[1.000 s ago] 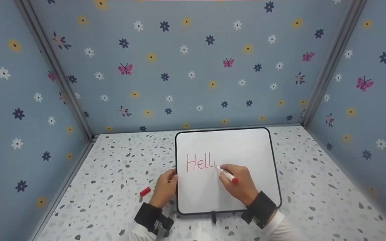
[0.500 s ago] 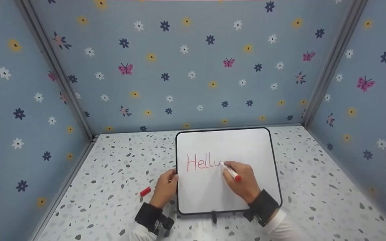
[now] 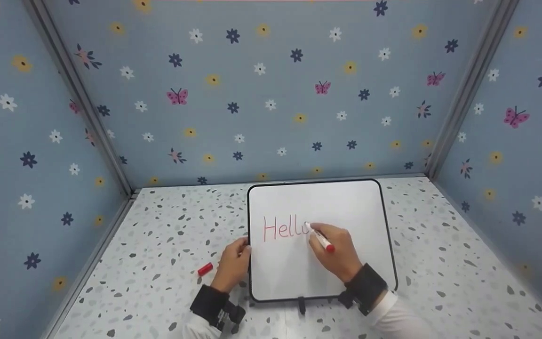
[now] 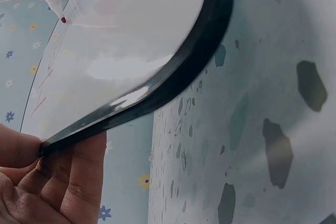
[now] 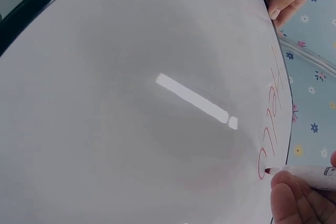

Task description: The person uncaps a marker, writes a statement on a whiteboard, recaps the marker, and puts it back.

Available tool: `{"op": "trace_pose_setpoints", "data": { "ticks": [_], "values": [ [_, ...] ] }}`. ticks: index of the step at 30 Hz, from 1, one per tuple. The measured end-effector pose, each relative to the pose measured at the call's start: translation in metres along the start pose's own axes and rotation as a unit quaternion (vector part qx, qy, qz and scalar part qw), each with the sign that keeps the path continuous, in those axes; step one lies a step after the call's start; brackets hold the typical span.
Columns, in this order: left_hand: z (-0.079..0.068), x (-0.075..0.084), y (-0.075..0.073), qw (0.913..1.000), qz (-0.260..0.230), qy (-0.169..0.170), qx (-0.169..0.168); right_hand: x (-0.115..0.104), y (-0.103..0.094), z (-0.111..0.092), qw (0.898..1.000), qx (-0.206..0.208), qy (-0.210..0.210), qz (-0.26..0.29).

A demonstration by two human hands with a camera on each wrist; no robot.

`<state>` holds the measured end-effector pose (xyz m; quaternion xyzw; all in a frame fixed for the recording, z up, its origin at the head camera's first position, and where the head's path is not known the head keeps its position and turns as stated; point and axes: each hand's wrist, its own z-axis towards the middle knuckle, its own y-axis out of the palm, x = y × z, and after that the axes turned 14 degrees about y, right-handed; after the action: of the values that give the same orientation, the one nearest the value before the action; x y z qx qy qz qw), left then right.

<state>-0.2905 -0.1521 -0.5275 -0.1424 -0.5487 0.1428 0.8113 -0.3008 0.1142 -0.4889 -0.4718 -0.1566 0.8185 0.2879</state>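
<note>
A whiteboard (image 3: pixel 285 275) with a black frame stands tilted on the speckled tabletop, "Hello" in red across its left half. My right hand (image 3: pixel 338 249) pinches a white marker with a red end (image 3: pixel 322 240), its tip right at the letter "o". In the right wrist view the marker's red tip (image 5: pixel 268 171) meets the edge of that letter. My left hand (image 3: pixel 232 263) grips the board's left edge; in the left wrist view the thumb (image 4: pixel 18 148) lies on the front and the fingers (image 4: pixel 79 182) go behind the frame.
A red marker cap (image 3: pixel 205 269) lies on the speckled tabletop (image 3: pixel 167 235), left of my left hand. A small black support leg (image 3: pixel 302 306) sticks out below the board. Blue flowered walls (image 3: pixel 252 94) close in the back and both sides.
My right hand has moved slightly right, then back left and up, and the marker has drawn the "o" after "Hell". My left hand and the cap stay in place.
</note>
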Motion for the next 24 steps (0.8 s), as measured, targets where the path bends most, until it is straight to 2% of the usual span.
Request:
{"op": "trace_pose_setpoints", "data": {
  "ticks": [6,16,24],
  "values": [
    [0.0007,0.0023,0.0002,0.9999,-0.004,-0.014,-0.005,-0.0034,0.0007,-0.0025,1.0,-0.007,-0.011,0.0],
    [0.0021,0.0021,0.0,1.0,0.001,0.001,0.0,-0.0044,0.0012,-0.0041,1.0,-0.009,-0.009,-0.004],
    [0.0009,-0.0003,0.0007,0.9999,0.0,-0.01,-0.001,-0.0006,-0.0015,-0.0052,1.0,0.0,-0.01,0.001]
  ]
}}
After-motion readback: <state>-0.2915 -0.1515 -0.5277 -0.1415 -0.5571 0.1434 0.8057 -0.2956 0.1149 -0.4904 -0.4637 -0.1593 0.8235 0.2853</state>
